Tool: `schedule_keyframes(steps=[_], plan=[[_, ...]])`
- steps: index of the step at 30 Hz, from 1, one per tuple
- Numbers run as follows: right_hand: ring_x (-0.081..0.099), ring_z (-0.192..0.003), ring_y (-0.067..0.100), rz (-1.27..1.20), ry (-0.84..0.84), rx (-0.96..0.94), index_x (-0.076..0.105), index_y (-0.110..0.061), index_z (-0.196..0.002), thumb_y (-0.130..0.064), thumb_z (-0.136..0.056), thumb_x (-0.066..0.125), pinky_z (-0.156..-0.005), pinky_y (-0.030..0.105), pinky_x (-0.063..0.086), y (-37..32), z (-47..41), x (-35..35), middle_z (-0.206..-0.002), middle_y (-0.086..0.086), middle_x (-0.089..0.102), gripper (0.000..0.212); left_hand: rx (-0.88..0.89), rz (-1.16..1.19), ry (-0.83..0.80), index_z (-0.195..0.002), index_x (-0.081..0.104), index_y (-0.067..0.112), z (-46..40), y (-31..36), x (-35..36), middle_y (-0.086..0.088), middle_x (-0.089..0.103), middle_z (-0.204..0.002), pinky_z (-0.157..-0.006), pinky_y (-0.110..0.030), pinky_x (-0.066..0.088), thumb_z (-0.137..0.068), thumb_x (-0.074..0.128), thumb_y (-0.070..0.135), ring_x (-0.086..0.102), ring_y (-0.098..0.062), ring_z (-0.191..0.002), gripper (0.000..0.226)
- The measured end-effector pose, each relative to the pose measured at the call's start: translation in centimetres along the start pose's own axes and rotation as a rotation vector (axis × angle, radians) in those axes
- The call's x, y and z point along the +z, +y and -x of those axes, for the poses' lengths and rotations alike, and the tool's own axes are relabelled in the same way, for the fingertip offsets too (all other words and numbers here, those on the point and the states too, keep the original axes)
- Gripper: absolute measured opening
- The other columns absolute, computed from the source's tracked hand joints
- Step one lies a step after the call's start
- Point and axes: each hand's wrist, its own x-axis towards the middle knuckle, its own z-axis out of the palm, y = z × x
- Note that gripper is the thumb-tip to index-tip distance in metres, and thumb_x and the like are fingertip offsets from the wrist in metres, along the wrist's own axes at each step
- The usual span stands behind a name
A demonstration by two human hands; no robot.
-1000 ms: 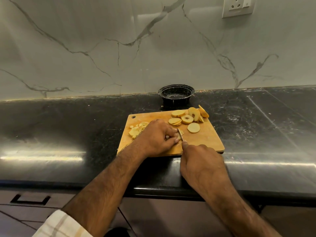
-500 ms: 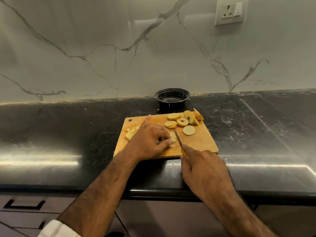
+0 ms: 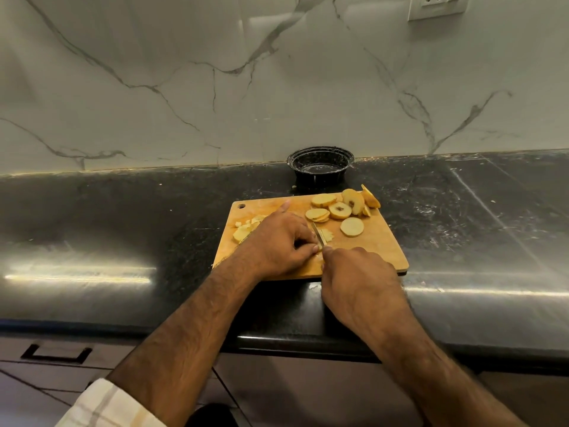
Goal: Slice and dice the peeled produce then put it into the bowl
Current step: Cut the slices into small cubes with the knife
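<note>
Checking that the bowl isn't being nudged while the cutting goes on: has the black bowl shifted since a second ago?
No. The black bowl sits against the wall behind the cutting board's far edge, just as before; only the head camera has shifted.

The right hand [image 3: 360, 278] hides the knife [image 3: 318, 234] handle; the frame's top edge crops the wall socket [image 3: 437, 6].

Lighting dim and warm. Long glare streaks lie across the polished black counter [image 3: 92, 229] to left and right. Soft shadow sits beneath both forearms. The counter's edges bow with wide-angle distortion. Focus is soft overall, and the lower corners blur.
</note>
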Motion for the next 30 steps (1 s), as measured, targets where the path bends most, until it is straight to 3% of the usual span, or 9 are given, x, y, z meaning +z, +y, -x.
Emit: schedule_keyframes(steps=[6,11,14,18,23,30], plan=[[0.046,-0.08,0.021,0.035,-0.037,0.0,0.057,-0.028,-0.125,-0.034,-0.104,0.049,-0.07,0.034,0.04,0.2,1.8,-0.2,-0.084,-0.004,0.042,0.023,-0.006,-0.023,0.02,-0.099,0.082,0.026,0.1,-0.1,0.4,0.017,0.073,-0.093,-0.13,-0.033,0.001,-0.095,0.072,0.035,0.064,0.001,-0.097,0.014],[0.05,-0.087,0.021,0.033,-0.121,-0.016,0.054,-0.03,-0.135,-0.036,-0.103,0.054,-0.077,0.036,0.044,0.9,3.8,-1.1,-0.097,-0.002,0.05,0.033,0.0,-0.061,0.036,-0.103,0.082,0.03,0.4,-0.1,0.5,0.019,0.073,-0.094,-0.131,-0.044,0.002,-0.096,0.07,0.041,0.063,0.001,-0.1,0.017],[0.057,-0.095,0.022,-0.018,-0.062,-0.014,0.056,-0.03,-0.134,-0.036,-0.105,0.05,-0.078,0.037,0.048,1.1,4.4,-1.7,-0.109,-0.001,0.061,0.031,0.044,-0.07,0.062,-0.105,0.082,0.03,1.0,-0.3,0.4,0.02,0.075,-0.101,-0.131,-0.048,0.001,-0.095,0.07,0.043,0.063,0.002,-0.108,0.021],[0.06,-0.1,0.022,-0.061,0.033,-0.026,0.046,-0.031,-0.147,-0.042,-0.109,0.041,-0.08,0.038,0.051,0.7,4.3,-1.5,-0.118,0.003,0.065,0.04,0.023,-0.011,0.159,-0.104,0.083,0.029,1.4,-1.0,0.0,0.021,0.074,-0.11,-0.131,-0.049,0.005,-0.09,0.072,0.045,0.059,0.002,-0.117,0.023],[0.06,-0.103,0.023,-0.053,-0.045,-0.043,0.045,-0.029,-0.148,-0.038,-0.106,0.049,-0.087,0.039,0.053,0.3,2.7,-0.8,-0.123,0.005,0.063,0.043,-0.014,-0.026,0.097,-0.093,0.082,0.034,1.3,-1.1,0.3,0.025,0.071,-0.1,-0.128,-0.059,0.006,-0.09,0.07,0.048,0.059,0.001,-0.112,0.019],[0.049,-0.088,0.019,-0.034,-0.051,-0.021,0.059,-0.028,-0.129,-0.033,-0.101,0.054,-0.076,0.038,0.043,-0.3,-0.6,-0.1,-0.103,0.0,0.056,0.029,-0.034,-0.024,0.061,-0.095,0.081,0.036,1.2,-1.3,0.3,0.025,0.069,-0.097,-0.126,-0.063,0.004,-0.093,0.07,0.045,0.057,0.003,-0.11,0.015]])
